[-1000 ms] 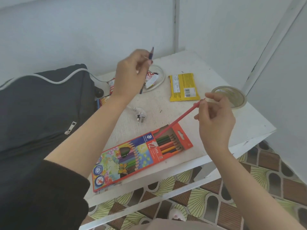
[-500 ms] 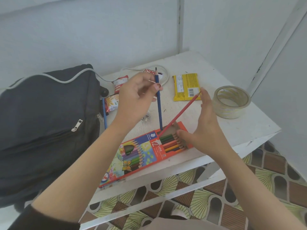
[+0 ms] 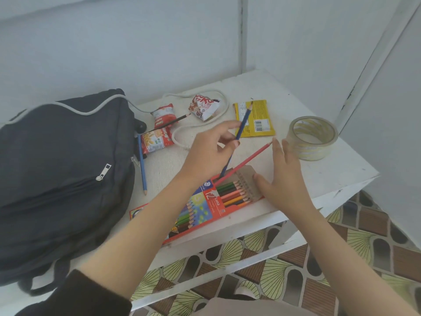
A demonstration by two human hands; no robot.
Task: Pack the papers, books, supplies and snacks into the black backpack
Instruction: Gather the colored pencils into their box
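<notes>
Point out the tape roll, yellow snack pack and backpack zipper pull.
Tape roll (image 3: 311, 150): head view, front outer wall.
Yellow snack pack (image 3: 259, 117): head view, wrapper's middle.
Zipper pull (image 3: 104, 171): head view, metal tab.

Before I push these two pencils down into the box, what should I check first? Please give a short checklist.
1. Box flap open: ok. The pencil box flap lies folded back by the right hand.
2. Grip on dark blue pencil: ok. The left hand pinches it, lower end at the box opening.
3. Red pencil seated: not ok. It leans out, tilted, top end by the right hand.
4. Loose pencils gathered: not ok. A light blue pencil lies beside the backpack; a black pencil lies across the snack packets.
5. Backpack open: cannot tell. Only its shut front zip shows.
</notes>
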